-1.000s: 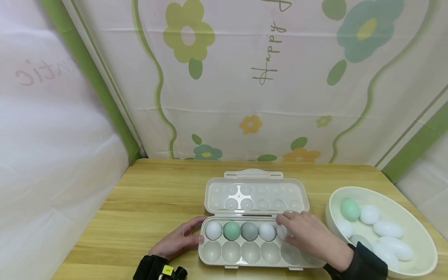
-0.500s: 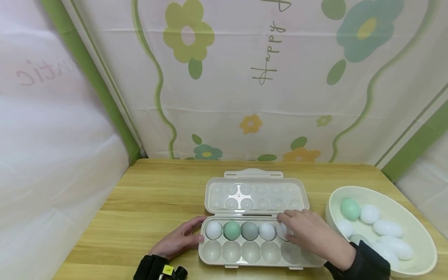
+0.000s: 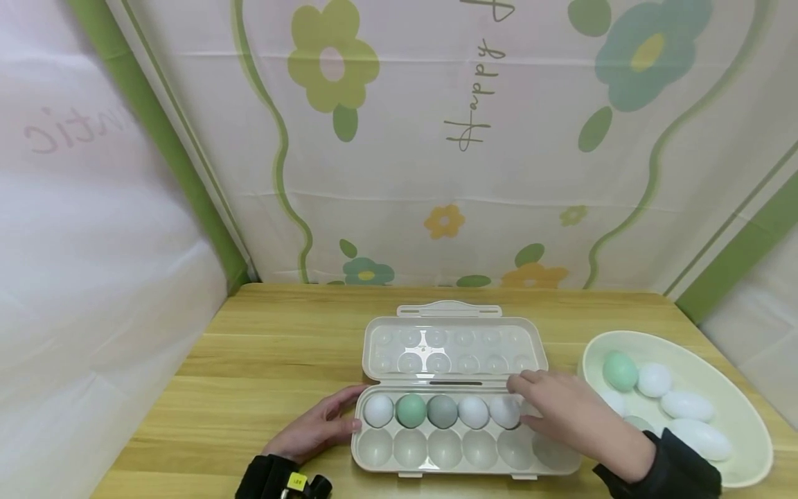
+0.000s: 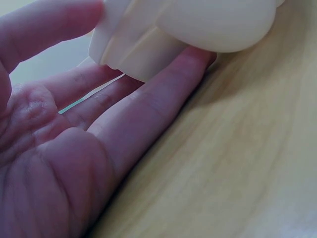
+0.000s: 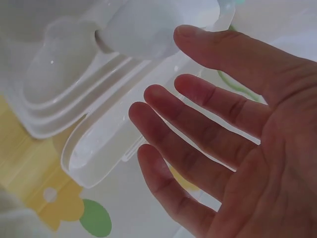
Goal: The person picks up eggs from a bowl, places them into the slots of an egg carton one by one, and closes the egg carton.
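The egg carton [image 3: 399,470] lies with its lid folded back, in the middle front of the head view. Its back row holds several eggs, among them a green egg [image 3: 411,411], a grey egg [image 3: 442,412] and a white egg [image 3: 504,412] nearest my right hand. Front-row cups are bare. My left hand [image 3: 318,424] holds the carton's left end, thumb on the rim and fingers against its side and underside in the left wrist view. Just right of that white egg, my right hand [image 3: 564,409] hovers over the carton with its fingers spread; nothing is in it in the right wrist view.
A cream bowl [image 3: 745,423] stands to the right with several eggs, including another green egg [image 3: 620,371] and oval white ones. The right forearm overlaps its near side. Behind the wooden table [image 3: 293,333] hangs a flower-printed cloth [image 3: 386,159].
My right hand has let go of the white egg in the back row and drawn off to the right, uncovering it. The left hand has stayed on the carton.
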Motion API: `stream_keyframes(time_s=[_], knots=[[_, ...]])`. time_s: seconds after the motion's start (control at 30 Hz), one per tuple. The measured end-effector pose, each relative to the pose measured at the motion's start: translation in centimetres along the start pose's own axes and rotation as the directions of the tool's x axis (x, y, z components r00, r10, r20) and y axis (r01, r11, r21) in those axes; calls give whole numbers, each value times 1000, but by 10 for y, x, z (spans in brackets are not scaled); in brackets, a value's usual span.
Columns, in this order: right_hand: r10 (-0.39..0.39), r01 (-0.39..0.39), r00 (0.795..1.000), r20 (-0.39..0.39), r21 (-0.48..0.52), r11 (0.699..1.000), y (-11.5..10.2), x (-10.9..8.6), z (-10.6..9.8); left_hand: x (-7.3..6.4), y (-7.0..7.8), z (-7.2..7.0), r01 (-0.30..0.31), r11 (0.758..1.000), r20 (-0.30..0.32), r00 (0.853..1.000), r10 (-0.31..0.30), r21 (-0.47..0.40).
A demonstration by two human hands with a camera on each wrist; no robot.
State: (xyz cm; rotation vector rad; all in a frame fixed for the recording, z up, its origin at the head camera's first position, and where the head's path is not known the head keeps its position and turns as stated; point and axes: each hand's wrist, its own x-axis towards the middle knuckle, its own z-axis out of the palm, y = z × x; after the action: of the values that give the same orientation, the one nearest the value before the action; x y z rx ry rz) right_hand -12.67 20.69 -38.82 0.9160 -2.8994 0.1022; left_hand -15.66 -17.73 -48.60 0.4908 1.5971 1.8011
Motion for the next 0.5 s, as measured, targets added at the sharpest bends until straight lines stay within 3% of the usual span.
stream_keyframes(time_s=[0.13, 0.5], knots=[[-14, 14, 1000, -8, -23, 1000, 4, -4, -2, 0, 0, 0, 16, 1000, -2, 1000, -16, -10], [67, -66, 997, 46, -8, 998, 17, -13, -16, 1, 1, 0, 28, 999, 2, 1000, -28, -17]])
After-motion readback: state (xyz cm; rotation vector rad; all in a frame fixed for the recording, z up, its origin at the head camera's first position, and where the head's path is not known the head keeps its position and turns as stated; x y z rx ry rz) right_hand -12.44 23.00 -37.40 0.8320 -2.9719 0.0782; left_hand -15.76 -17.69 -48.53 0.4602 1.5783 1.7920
